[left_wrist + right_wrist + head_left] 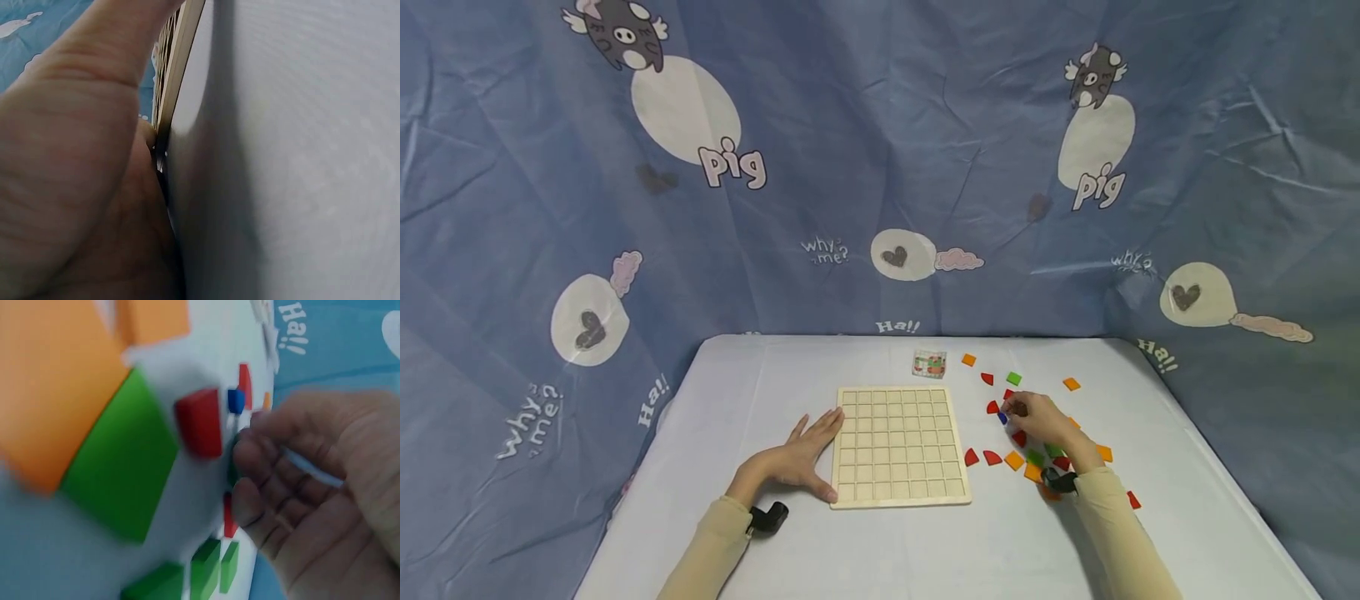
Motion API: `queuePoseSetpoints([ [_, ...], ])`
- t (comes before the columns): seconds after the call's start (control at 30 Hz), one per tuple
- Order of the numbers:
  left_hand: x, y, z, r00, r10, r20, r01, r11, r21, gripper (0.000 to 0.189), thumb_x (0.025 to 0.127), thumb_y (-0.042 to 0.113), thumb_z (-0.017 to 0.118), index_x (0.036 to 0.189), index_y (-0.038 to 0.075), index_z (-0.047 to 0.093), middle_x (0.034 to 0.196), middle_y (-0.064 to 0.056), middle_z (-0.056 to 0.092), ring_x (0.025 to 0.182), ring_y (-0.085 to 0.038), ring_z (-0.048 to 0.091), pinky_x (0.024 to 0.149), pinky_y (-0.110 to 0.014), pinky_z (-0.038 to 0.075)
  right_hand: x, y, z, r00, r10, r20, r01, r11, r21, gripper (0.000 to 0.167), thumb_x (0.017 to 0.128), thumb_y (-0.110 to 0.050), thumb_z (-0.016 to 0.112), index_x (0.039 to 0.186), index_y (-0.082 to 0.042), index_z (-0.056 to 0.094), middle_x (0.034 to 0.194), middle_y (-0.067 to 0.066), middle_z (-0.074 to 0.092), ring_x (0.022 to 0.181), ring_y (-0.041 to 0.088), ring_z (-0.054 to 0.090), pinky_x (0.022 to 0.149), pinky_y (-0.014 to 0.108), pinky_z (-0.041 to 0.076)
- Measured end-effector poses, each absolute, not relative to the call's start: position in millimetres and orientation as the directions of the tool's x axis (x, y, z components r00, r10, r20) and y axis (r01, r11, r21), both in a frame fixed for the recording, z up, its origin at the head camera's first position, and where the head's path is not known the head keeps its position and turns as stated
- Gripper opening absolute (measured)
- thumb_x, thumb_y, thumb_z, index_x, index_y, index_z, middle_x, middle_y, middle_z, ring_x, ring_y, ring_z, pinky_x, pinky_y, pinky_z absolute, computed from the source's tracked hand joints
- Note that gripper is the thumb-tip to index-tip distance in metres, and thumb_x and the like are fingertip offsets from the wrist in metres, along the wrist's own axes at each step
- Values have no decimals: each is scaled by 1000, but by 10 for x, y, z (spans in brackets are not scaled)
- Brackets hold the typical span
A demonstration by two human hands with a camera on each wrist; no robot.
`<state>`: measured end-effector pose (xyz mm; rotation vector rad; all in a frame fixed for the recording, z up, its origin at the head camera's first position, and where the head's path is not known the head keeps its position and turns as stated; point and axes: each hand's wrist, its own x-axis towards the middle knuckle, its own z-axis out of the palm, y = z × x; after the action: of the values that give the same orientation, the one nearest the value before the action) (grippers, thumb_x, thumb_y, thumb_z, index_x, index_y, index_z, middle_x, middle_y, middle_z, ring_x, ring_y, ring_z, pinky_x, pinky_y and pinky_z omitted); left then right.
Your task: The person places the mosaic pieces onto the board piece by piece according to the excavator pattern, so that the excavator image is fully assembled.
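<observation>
Board (898, 446) of pale wood, divided into a grid of shallow square cells, lies flat in the middle of our white desk (805, 554). Our left hand (797, 454) is spread wide against the board's left side, the fingertips at the far part of that edge and the thumb at its near corner; the left wrist view shows the wooden rim close beyond our palm.

To the right of the board, our right hand (1041, 419) reaches down with curled fingers just beside a small blue piece (1002, 418). We cannot tell whether it grips that piece, since the right wrist view is blurred.

Around this hand we see scattered flat pieces. Two red quarter-rounds (992, 457) lie close to the board's right edge; orange squares (1014, 461), green pieces (122, 456) and more red ones crowd together below our right wrist. A green piece (1013, 378) and an orange square (969, 360) sit farther off, and a red piece (1133, 500) lies near and to the right. Beyond the board's far edge we have a small printed packet (929, 364). Blue patterned cloth (820, 167) hangs behind our desk.
</observation>
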<state>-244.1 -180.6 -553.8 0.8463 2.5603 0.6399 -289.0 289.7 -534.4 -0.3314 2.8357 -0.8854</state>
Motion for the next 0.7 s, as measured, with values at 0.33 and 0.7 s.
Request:
queuePoseSetpoints([
  [0.33,-2440,-1819,-5576,-756,624,-197,462,722,514,139,59,68,79,155,7,0,164,-9,-4,151,-28,-3,119,-56,-11,-2896,2852,-5424,-942,-336,-20,-260,764,-591,20,85,-6,71,105,-4,68,98,4,68,85,14,60,79,32,58],
  [0.7,-2446,-1809,-5565,-754,627,-194,462,717,522,137,60,66,80,155,8,0,164,-9,-4,151,-28,-4,119,-56,-11,-2882,2776,-5420,-931,-365,-10,-297,773,-560,21,84,-11,74,104,-9,69,95,-2,67,79,9,57,74,27,55],
])
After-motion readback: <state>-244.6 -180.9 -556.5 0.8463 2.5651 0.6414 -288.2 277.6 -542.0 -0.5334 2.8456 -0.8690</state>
